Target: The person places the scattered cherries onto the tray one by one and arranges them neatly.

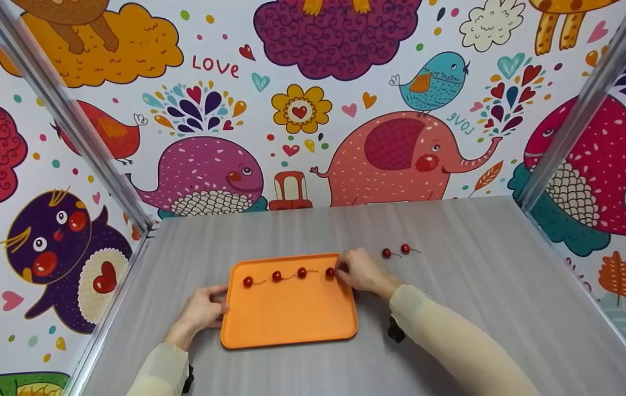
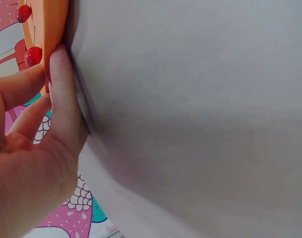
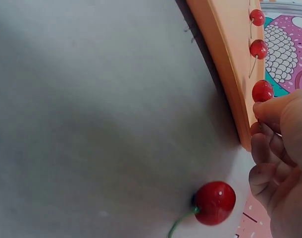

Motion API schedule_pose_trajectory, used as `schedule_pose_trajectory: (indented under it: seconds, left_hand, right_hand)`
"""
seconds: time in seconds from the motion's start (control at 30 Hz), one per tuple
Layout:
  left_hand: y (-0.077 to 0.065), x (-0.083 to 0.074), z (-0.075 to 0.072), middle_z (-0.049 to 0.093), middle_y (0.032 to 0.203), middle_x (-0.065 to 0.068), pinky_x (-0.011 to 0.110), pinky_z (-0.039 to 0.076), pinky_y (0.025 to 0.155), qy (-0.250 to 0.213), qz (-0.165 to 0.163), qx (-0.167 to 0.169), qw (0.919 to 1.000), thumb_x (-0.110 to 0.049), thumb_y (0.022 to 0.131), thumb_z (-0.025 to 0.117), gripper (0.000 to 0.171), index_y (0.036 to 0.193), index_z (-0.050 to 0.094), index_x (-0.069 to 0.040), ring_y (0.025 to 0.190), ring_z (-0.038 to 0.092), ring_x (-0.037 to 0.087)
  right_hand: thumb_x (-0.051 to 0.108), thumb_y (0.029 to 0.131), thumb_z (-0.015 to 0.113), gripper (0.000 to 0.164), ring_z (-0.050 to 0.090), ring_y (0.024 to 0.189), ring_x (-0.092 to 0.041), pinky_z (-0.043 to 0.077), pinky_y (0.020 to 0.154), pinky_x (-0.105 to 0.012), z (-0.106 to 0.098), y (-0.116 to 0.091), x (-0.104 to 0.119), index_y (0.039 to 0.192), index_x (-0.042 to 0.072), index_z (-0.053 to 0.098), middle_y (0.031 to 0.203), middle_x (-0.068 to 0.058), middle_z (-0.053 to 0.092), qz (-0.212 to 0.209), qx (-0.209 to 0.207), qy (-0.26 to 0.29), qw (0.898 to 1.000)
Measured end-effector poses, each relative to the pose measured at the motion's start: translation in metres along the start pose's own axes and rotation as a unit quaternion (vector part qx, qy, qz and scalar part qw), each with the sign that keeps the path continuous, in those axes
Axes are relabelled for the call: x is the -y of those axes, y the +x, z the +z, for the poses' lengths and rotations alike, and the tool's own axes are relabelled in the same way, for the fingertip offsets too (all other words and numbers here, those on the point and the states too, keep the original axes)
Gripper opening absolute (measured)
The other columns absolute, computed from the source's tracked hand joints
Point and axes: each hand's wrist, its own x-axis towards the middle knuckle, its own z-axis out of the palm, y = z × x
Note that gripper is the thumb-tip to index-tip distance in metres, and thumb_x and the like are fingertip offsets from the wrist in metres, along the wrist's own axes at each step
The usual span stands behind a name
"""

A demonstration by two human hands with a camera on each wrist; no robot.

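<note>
An orange tray (image 1: pixel 291 313) lies on the table, with several red cherries in a row along its far side. At the row's right end, my right hand (image 1: pixel 365 270) pinches the stem of a cherry (image 1: pixel 330 272); in the right wrist view, thumb and fingertips meet just below that cherry (image 3: pixel 262 91). My left hand (image 1: pixel 201 311) is at the tray's left edge, thumb near the rim and fingers along the side. The left wrist view shows the left hand's fingers (image 2: pixel 64 94) against the tray's edge (image 2: pixel 56 25).
Two more cherries, one nearer (image 1: pixel 386 253) and one farther right (image 1: pixel 405 248), lie on the grey table (image 1: pixel 455 264) beyond the right hand. A wall (image 1: pixel 313 148) with cartoon animals stands behind, and metal posts (image 1: pixel 571 104) frame the table's sides.
</note>
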Motion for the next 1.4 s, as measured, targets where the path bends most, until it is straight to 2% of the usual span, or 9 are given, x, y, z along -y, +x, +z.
schedule_pose_trajectory:
  seconds: [0.27, 0.73, 1.07, 1.4]
  left_hand:
    - [0.0006, 0.0008, 0.0007, 0.069, 0.110, 0.015, 0.044, 0.070, 0.077, 0.003, 0.003, -0.001, 1.0000, 0.004, 0.100, 0.069, 0.061, 0.160, 0.058, 0.004, 0.086, 0.074, 0.021]
    - [0.0001, 0.0010, -0.0003, 0.069, 0.107, 0.014, 0.044, 0.070, 0.076, 0.002, 0.006, -0.002, 1.0000, 0.005, 0.099, 0.069, 0.061, 0.160, 0.060, 0.003, 0.084, 0.074, 0.020]
    - [-0.0005, 0.0016, -0.0008, 0.070, 0.107, 0.015, 0.041, 0.069, 0.072, 0.005, 0.009, -0.003, 0.9999, 0.004, 0.097, 0.068, 0.062, 0.159, 0.060, 0.002, 0.081, 0.075, 0.020]
    - [-0.0008, 0.0010, -0.0003, 0.069, 0.105, 0.013, 0.041, 0.069, 0.071, 0.007, 0.008, -0.006, 0.9999, 0.005, 0.097, 0.068, 0.062, 0.159, 0.060, 0.003, 0.082, 0.074, 0.019]
  right_hand:
    - [0.015, 0.103, 0.079, 0.010, 0.077, 0.095, -0.026, 0.066, 0.090, -0.049, 0.0061, 0.0044, -0.0009, 0.103, 0.009, 0.087, 0.102, -0.008, 0.084, -0.008, -0.007, -0.003, 1.000]
    - [0.015, 0.104, 0.078, 0.012, 0.076, 0.099, -0.027, 0.066, 0.096, -0.051, 0.0095, 0.0077, -0.0030, 0.108, 0.007, 0.086, 0.108, -0.011, 0.083, 0.014, -0.004, 0.011, 1.000]
    - [0.015, 0.102, 0.081, 0.008, 0.074, 0.092, -0.025, 0.065, 0.089, -0.050, 0.0106, 0.0064, -0.0038, 0.103, 0.009, 0.086, 0.102, -0.009, 0.081, -0.004, -0.025, 0.000, 1.000]
    - [0.016, 0.103, 0.080, 0.012, 0.075, 0.098, -0.027, 0.065, 0.093, -0.051, 0.0103, 0.0064, -0.0040, 0.110, 0.009, 0.087, 0.107, -0.010, 0.082, 0.009, -0.016, 0.010, 1.000]
